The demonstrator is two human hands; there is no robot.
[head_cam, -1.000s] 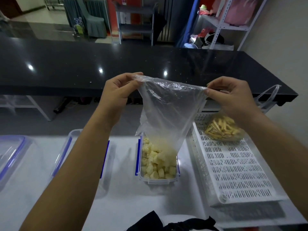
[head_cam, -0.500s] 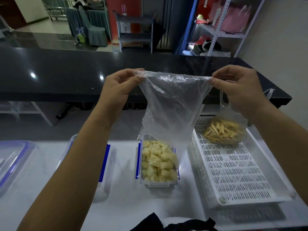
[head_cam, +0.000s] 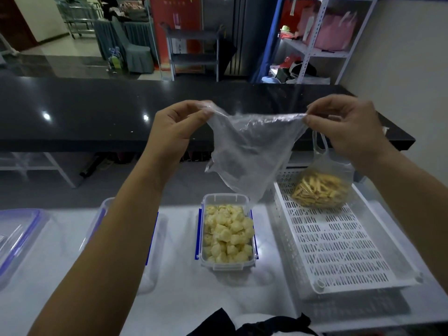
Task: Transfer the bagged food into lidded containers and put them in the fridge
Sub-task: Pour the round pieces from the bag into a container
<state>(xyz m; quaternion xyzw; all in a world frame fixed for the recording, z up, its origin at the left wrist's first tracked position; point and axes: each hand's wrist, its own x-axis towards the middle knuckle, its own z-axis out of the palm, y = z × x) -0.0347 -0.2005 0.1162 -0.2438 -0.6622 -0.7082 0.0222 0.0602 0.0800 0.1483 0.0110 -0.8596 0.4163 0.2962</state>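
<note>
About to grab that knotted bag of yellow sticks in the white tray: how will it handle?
The bag of yellow sticks likely sags: thin film, loose contents. Its tied handles stand up, an easy grip. Sticks look brittle; lift it from the white tray without squeezing.

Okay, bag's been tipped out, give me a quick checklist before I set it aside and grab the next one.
1. Clear bag emptied: ok, nothing visible inside.
2. Held by left hand and right hand: ok.
3. Cubed food in the open container: ok, none seen spilled.
4. Container's lid on: not ok.
5. Bag of yellow sticks waiting in the white tray: ok.
6. Which lid fits: cannot tell.
</note>
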